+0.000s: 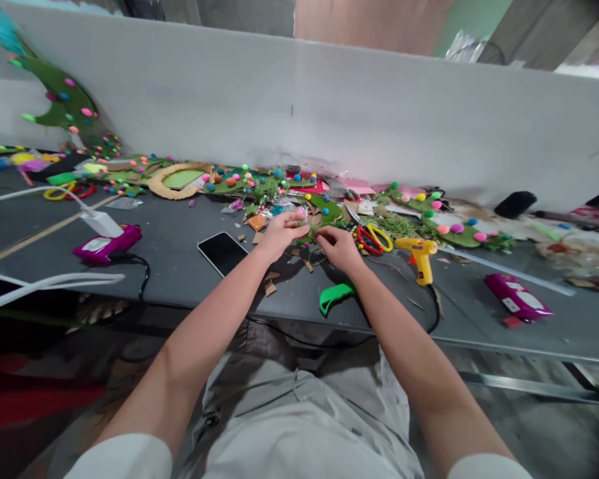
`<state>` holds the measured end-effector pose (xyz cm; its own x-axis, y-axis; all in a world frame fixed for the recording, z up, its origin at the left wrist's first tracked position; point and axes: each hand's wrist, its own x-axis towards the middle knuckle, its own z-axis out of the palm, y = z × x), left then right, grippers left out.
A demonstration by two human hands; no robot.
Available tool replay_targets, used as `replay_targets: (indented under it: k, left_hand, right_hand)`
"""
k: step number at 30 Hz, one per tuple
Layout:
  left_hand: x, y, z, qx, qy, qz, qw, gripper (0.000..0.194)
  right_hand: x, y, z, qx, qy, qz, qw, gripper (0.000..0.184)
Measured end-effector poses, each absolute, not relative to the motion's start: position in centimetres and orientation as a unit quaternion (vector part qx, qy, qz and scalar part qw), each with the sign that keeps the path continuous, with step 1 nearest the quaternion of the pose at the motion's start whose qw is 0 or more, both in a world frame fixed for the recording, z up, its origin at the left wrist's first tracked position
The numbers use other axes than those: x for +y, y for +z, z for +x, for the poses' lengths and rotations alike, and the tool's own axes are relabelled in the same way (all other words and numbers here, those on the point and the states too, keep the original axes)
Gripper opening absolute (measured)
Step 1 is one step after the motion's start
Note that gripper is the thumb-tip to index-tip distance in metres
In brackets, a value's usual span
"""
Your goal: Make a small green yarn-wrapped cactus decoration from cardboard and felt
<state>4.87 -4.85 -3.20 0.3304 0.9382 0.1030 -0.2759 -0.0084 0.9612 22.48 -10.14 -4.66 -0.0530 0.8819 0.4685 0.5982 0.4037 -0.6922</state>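
Observation:
Both of my hands meet at the middle of a dark grey table (180, 266). My left hand (282, 233) is closed in a pinch on a small green felt piece (324, 211) dotted with pompoms. My right hand (337, 247) is closed too, fingers pressed on the same green piece from the right. Cardboard scraps (269, 287) lie under my wrists. A black phone (223, 253) lies face up just left of my left wrist. A green-handled tool (335, 297) lies at the table edge under my right forearm.
A yellow glue gun (420, 258) and red-and-yellow scissors (374, 238) sit right of my hands. Pink boxes lie at the left (107, 245) and at the right (518, 297). Green felt shapes with pompoms (180, 178) crowd the back along a white partition (379, 120). White cables (40, 283) cross the left.

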Motion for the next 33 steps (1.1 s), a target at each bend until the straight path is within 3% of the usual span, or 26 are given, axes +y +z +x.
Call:
replay_targets:
  k: [8, 13, 19, 24, 33]
  left_hand:
    - [-4.5, -4.0, 5.0, 0.363, 0.476, 0.7, 0.39, 0.025]
    - [-4.6, -4.6, 4.8, 0.355, 0.427, 0.761, 0.337, 0.027]
    - [-4.4, -4.5, 4.5, 0.338, 0.395, 0.73, 0.445, 0.041]
    - [-4.7, -3.9, 4.4, 0.331, 0.348, 0.697, 0.532, 0.045]
    - [-5.7, -2.6, 4.4, 0.312, 0.354, 0.596, 0.65, 0.048]
  right_hand:
    - [-10.9, -4.1, 22.0, -0.785, 0.067, -0.522, 0.328, 0.018]
    - [-11.2, -4.0, 21.9, -0.795, 0.04, -0.529, 0.293, 0.018]
    - [-10.9, -4.2, 22.3, -0.792, 0.04, -0.508, 0.337, 0.017]
    - [-10.5, -4.1, 22.9, -0.742, 0.108, -0.515, 0.416, 0.015]
    - [-9.5, -4.4, 23.3, -0.667, 0.242, -0.497, 0.499, 0.037]
